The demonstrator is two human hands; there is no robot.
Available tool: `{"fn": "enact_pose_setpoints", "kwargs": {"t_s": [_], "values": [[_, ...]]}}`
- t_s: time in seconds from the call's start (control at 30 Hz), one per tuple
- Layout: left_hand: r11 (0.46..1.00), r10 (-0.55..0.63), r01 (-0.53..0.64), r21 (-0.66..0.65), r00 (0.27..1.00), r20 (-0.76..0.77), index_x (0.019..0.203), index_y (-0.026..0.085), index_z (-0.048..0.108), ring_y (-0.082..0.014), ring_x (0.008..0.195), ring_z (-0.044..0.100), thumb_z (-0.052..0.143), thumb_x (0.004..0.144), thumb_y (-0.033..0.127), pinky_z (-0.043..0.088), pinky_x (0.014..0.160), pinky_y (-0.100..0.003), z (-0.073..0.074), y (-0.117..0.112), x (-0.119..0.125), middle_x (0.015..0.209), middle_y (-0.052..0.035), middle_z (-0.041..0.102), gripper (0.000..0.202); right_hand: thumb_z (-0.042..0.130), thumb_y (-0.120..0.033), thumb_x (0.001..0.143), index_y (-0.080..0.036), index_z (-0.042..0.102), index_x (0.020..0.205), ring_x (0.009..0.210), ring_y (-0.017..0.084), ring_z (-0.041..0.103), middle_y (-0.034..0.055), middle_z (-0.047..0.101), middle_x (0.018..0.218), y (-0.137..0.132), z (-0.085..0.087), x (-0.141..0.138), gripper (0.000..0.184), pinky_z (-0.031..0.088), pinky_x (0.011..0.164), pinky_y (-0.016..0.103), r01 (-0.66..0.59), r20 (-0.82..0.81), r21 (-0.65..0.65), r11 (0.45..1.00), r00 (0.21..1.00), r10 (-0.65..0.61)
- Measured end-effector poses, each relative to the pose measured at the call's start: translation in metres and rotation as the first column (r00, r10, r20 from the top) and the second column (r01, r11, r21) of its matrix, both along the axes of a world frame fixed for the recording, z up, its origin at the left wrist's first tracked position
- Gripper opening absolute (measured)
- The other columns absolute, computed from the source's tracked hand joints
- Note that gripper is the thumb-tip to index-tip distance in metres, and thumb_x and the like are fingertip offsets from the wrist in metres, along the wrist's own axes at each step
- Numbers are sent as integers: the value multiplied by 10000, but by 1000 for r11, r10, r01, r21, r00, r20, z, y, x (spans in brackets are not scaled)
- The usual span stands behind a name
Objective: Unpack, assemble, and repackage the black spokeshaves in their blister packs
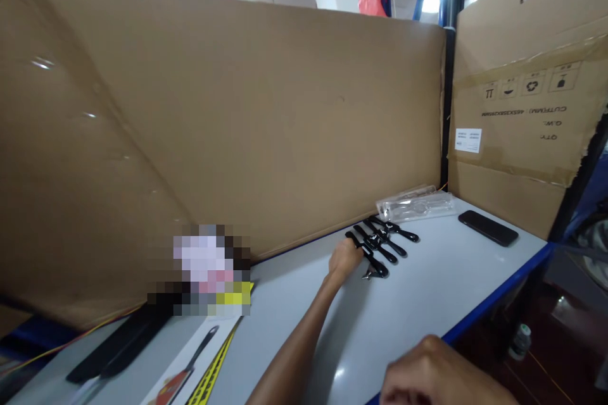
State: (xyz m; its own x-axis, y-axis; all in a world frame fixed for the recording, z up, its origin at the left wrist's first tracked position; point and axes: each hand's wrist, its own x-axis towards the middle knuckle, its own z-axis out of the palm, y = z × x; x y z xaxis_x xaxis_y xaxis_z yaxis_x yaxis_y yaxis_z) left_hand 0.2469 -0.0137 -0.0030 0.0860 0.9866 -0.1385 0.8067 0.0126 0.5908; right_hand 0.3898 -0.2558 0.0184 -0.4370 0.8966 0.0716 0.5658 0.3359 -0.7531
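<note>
My left hand (345,258) reaches to the row of black tools and is closed round the far part of the nearest one, a black tool shaped like a spokeshave (377,266). A small shiny metal piece (367,274) shows beside its near handle. Several similar black tools (387,244) lie side by side just to the right, with shiny parts at their middles. My right hand (430,370) is at the bottom edge of the view, slightly blurred, fingers curled. What it holds, if anything, is hidden.
Clear plastic packaging (415,204) lies behind the tools, and a black phone (488,228) to their right. A printed card (190,367) and a long black object (128,335) lie at left. Cardboard walls (266,126) border the grey table (294,291). A bottle (521,340) stands below.
</note>
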Motion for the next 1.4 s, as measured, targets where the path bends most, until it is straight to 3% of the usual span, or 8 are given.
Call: {"fn": "enact_pose_setpoints", "kwargs": {"t_s": [0.17,0.3,0.5,0.73,0.87,1.0,1.23,1.4], "values": [[994,46,-27,-102,980,193,1182,156,631,-203,969,665,617,944,378,574,835,-398,-4,4,5,1157,-83,664,326,548,-371,939,-192,662,729,520,114,494,-35,542,521,44,42,8,298,364,529,235,275,-401,77,958,889,-223],[989,94,-43,-144,924,370,1194,157,622,-197,950,664,613,946,374,578,816,-392,-1,1,0,1152,-79,661,330,546,-362,904,-182,609,693,489,101,404,-53,468,521,107,46,10,284,300,489,226,398,-510,179,900,819,-261],[995,101,-63,-80,704,703,918,153,558,-146,617,674,590,924,342,561,618,-286,20,-18,-44,734,-12,662,192,459,-306,955,-162,636,719,594,119,523,-7,601,614,182,29,5,329,346,575,220,351,-66,408,843,932,-356],[994,113,-58,-97,475,873,869,249,382,-113,394,559,646,788,422,453,404,-207,34,-59,-104,682,24,684,326,610,-258,879,-184,725,749,700,172,652,46,724,718,235,17,-10,189,338,620,247,143,276,407,902,922,-271],[980,197,-67,-189,483,853,860,228,445,-44,265,253,617,818,457,160,279,-147,11,-71,-109,521,52,577,289,563,-243,916,-181,746,846,817,229,706,105,764,859,244,5,-21,205,373,668,270,88,403,420,903,874,-272],[956,280,-65,-286,492,824,887,178,520,-55,285,261,573,854,478,158,283,-165,-8,-73,-109,504,11,575,306,512,-255,945,-173,744,892,860,254,704,132,762,914,233,3,-14,252,388,695,289,50,476,431,901,835,-274],[951,285,29,-309,307,908,936,114,625,-66,486,423,693,732,215,306,354,-147,2,-83,-115,686,-13,600,237,601,-181,857,-220,731,809,692,169,639,18,721,733,208,30,7,144,339,610,261,-134,547,291,947,835,-50],[938,313,41,-345,327,892,840,137,627,-79,469,456,789,710,247,313,334,-169,10,-91,-109,648,-5,571,235,586,-221,927,-182,701,1071,858,210,646,87,706,993,201,14,-9,188,414,701,294,-138,564,378,915,819,-109]]}}
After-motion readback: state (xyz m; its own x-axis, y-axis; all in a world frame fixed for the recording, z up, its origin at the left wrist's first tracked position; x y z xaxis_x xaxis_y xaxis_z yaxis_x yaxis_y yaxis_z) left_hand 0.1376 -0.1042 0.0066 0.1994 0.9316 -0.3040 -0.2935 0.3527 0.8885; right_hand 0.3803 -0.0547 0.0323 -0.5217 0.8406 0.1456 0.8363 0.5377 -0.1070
